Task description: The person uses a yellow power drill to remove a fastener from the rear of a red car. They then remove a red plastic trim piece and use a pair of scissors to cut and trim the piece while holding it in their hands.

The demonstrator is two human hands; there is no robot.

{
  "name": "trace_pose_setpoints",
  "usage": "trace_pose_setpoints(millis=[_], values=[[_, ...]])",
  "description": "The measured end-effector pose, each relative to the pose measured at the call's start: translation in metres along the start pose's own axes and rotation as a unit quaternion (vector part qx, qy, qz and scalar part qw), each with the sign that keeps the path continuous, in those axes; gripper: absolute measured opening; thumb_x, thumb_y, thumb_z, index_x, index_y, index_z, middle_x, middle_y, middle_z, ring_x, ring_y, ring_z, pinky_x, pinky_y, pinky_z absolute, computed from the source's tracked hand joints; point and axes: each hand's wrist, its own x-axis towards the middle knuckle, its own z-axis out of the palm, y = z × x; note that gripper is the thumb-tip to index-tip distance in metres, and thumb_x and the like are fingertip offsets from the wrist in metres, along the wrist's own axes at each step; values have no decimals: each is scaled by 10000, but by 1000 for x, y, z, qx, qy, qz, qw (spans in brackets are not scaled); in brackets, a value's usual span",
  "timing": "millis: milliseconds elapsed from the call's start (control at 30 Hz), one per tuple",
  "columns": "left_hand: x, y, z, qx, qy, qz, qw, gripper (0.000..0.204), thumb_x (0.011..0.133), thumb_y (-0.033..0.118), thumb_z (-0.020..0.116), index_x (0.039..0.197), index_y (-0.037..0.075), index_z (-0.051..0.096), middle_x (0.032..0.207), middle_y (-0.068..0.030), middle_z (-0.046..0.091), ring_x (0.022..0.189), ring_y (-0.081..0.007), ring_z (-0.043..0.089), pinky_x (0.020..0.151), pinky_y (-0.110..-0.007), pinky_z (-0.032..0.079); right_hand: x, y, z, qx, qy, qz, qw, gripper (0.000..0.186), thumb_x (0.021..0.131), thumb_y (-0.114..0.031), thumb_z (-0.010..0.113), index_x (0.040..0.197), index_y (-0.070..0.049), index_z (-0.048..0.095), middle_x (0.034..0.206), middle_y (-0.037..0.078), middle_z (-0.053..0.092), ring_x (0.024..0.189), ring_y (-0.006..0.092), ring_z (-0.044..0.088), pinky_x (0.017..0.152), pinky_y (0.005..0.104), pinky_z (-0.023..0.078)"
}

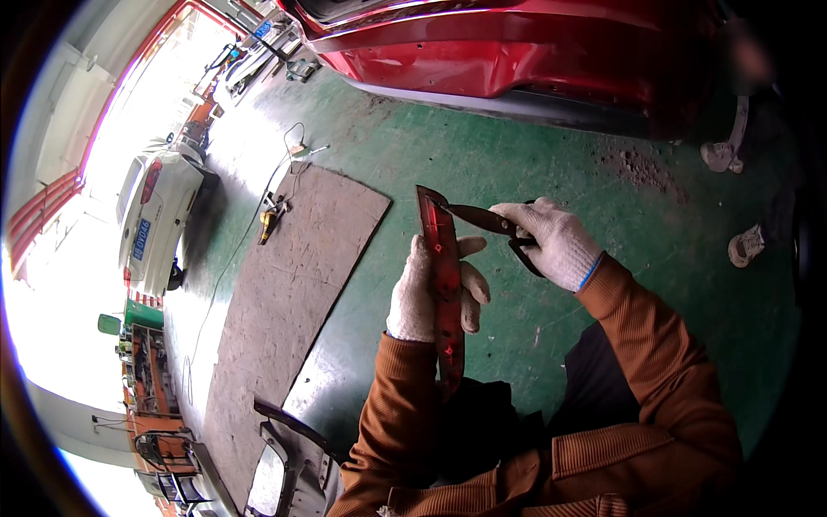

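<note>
Both of my hands wear white knit gloves. My left hand [413,303] is wrapped round a long, narrow red strip [443,280] with a dark edge, held upright in front of me; small bright marks show along its face. In my right hand [558,246] is a pair of dark scissors [479,218], gripped by the handles. Their blade tips point left and meet the strip near its upper end. Whether the blades are cutting into it or only touching it, I cannot tell.
Ahead stands a red car body [431,56]. A brown board [293,250] lies on the green floor, with a yellow-and-black tool [271,220] and a cable on it. A white car [159,215] is at left. A person's shoe [746,246] shows at right.
</note>
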Motion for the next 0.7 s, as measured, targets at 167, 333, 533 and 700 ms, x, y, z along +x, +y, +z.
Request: trace_pose_setpoints(millis=[167,333,533,700], values=[[-1,-2,0,12,-11,6,1000,808,1104,666,321,1504,-14,492,870,-225,751,481,-280,640,468,-350,526,4,-5,-2,-98,17,-20,995,658,834,-100,847,1424,-227,586,1079,78,709,1065,329,667,977,452,566],[0,-4,1,47,22,45,998,742,1113,610,370,1524,-3,451,1086,-235,747,668,-287,712,618,-383,589,6,0,0,-127,23,-15,992,613,839,-137,840,1402,-212,611,1028,84,705,1035,327,677,939,446,570],[15,-8,-2,56,73,166,982,486,1101,383,483,1421,17,502,1248,-197,704,957,-265,725,881,-439,593,3,-12,-1,-148,29,-39,988,527,857,-208,824,1356,-204,654,963,62,710,966,285,697,858,412,588],[21,-22,4,81,143,185,969,317,1120,245,528,1344,21,531,1119,-130,712,886,-210,685,848,-395,589,-8,-21,20,-143,15,1,990,574,851,-224,829,1391,-198,635,971,58,707,951,280,696,816,399,588]])
